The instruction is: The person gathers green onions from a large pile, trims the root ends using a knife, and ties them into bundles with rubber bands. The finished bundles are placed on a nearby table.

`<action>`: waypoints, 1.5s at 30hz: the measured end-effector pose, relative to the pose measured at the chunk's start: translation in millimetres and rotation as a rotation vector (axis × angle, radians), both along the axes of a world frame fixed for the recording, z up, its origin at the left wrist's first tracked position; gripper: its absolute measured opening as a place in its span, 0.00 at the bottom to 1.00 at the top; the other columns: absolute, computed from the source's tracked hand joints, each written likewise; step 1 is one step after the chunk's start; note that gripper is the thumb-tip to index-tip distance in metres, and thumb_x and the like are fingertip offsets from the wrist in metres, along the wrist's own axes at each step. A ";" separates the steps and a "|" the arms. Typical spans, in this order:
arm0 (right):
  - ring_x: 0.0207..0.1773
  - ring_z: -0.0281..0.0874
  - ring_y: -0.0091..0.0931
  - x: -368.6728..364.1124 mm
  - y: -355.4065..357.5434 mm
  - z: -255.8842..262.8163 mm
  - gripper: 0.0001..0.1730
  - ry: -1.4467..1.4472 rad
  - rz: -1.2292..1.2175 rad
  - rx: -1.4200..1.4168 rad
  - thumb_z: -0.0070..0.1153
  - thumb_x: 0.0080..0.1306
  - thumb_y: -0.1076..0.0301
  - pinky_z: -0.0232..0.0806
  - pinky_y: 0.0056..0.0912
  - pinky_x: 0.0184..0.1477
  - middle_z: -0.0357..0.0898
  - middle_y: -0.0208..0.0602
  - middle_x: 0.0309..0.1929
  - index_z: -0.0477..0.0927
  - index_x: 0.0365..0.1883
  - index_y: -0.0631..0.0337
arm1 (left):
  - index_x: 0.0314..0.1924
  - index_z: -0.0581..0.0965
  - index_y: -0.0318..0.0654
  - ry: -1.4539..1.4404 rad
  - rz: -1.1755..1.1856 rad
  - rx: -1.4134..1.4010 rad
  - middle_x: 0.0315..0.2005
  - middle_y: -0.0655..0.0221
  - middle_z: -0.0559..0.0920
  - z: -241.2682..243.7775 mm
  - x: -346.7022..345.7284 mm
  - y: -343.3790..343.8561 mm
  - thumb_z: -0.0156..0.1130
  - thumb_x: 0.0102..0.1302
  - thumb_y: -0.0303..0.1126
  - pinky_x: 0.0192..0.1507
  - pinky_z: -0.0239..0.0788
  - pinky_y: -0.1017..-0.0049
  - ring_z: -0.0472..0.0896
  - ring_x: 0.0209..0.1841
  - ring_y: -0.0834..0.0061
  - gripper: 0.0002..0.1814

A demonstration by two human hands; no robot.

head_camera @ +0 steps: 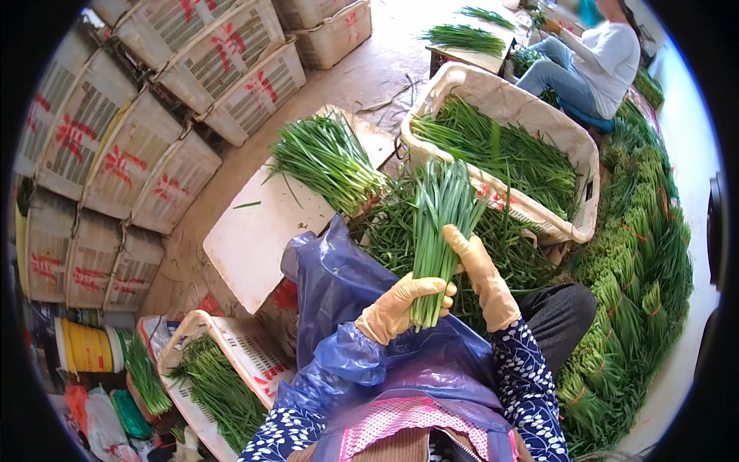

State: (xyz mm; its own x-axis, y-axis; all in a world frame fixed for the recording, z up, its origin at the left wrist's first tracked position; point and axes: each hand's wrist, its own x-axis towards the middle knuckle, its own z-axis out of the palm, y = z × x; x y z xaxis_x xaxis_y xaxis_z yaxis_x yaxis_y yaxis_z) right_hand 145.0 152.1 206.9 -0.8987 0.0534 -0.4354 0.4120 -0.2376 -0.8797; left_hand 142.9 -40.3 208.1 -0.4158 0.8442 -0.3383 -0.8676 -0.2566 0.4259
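Observation:
A bunch of long green Chinese chives (437, 231) stands upright before me, its pale cut ends towards my body. My left hand (404, 303), in a tan rubber glove, is closed round the lower stems. Higher up, the gloved fingers of my right hand (482, 277) rest against the right side of the same bunch. Another pile of chives (329, 161) lies on the white board (254, 254) ahead to the left. Loose leaves (392, 242) are heaped below and behind the bunch.
A white plastic crate (586, 190) of greens stands ahead right, another crate (202, 341) at lower left. Tied chive bundles (623, 271) line the right wall. Stacked crates (121, 156) fill the left. A person (594, 69) sits at far right by a table (439, 58). A yellow bucket (86, 345) stands left.

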 end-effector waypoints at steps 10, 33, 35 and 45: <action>0.59 0.75 0.29 25.7 -38.5 -10.4 0.44 0.061 -0.149 0.127 0.76 0.59 0.62 0.67 0.33 0.63 0.77 0.36 0.59 0.68 0.70 0.63 | 0.71 0.60 0.38 1.060 0.367 -0.531 0.51 0.59 0.80 -40.5 -0.8 38.1 0.70 0.62 0.31 0.54 0.75 0.66 0.81 0.51 0.61 0.41; 0.27 0.80 0.28 -272.0 -47.7 -10.4 0.13 0.197 -0.001 0.198 0.65 0.61 0.75 0.74 0.30 0.31 0.80 0.36 0.28 0.77 0.43 0.65 | 0.70 0.73 0.40 0.495 0.819 -0.654 0.54 0.63 0.83 -80.5 -157.8 -189.5 0.67 0.69 0.28 0.58 0.75 0.73 0.82 0.56 0.74 0.30; 0.26 0.78 0.27 -311.1 -68.0 -33.3 0.13 0.093 -0.005 0.268 0.64 0.58 0.77 0.69 0.30 0.30 0.78 0.34 0.26 0.78 0.42 0.64 | 0.69 0.74 0.39 0.528 0.766 -0.736 0.58 0.63 0.81 -115.5 -171.7 -195.8 0.67 0.67 0.27 0.62 0.72 0.71 0.77 0.62 0.72 0.29; 0.41 0.81 0.28 -407.0 -87.0 -190.0 0.27 0.247 0.334 0.757 0.62 0.59 0.79 0.74 0.32 0.47 0.86 0.36 0.42 0.78 0.59 0.62 | 0.78 0.55 0.34 0.442 0.723 -0.450 0.70 0.58 0.70 -139.3 -255.1 -145.2 0.74 0.66 0.50 0.74 0.58 0.64 0.67 0.72 0.62 0.52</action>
State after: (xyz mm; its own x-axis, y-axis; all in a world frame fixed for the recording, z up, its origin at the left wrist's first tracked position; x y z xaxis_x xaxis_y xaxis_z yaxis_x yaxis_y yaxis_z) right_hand -262.0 65.1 16.9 -0.9832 -0.0339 -0.1794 0.1317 0.5484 -0.8258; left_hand -112.2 -185.5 68.8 -0.9530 0.1626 -0.2556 -0.3005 -0.3997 0.8660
